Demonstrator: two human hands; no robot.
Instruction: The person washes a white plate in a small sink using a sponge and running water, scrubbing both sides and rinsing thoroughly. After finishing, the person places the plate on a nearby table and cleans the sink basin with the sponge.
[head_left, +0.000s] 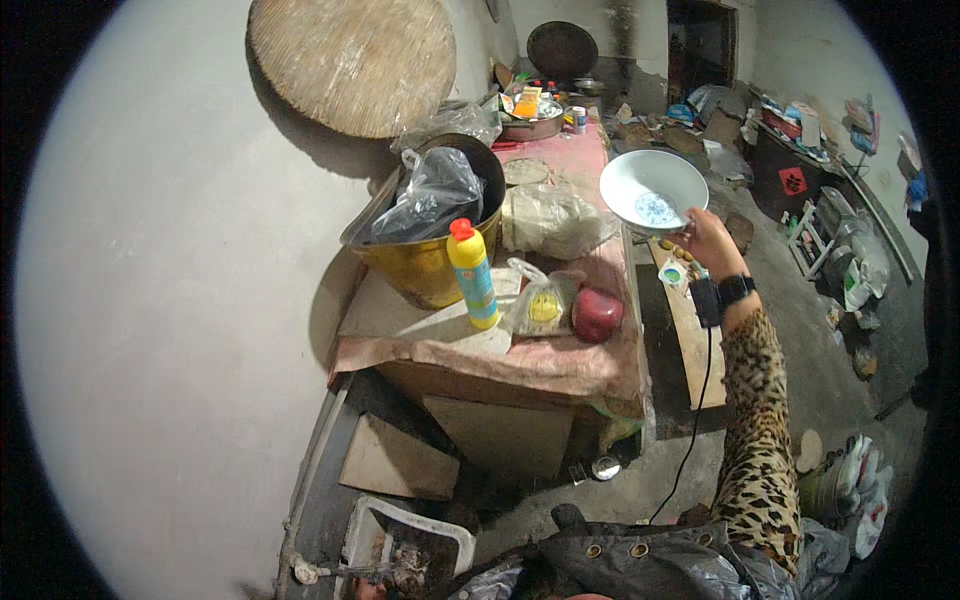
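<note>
My right hand (705, 238) grips the near rim of a white bowl (628, 176) with a blue pattern at its bottom, held tilted beyond the table's right edge. My left hand is out of view. On the table (540, 360) with a pinkish cover stand a yellow and blue bottle with a red cap (474, 281), a small clear plastic bag (541, 307) with something yellow, and a dark red apple-like object (597, 315). Behind them sit a cloudy plastic bag (555, 225) and a golden-brown basin (412, 274) holding a clear plastic bag (442, 191).
A round woven board (360, 60) hangs on the left wall. A wide pan (531, 129) with packets stands at the table's far end. Right of the table is a low wooden board (694, 345) with small items. Below lies a white-rimmed basin (465, 547); a black cable (694, 435) hangs from my wrist.
</note>
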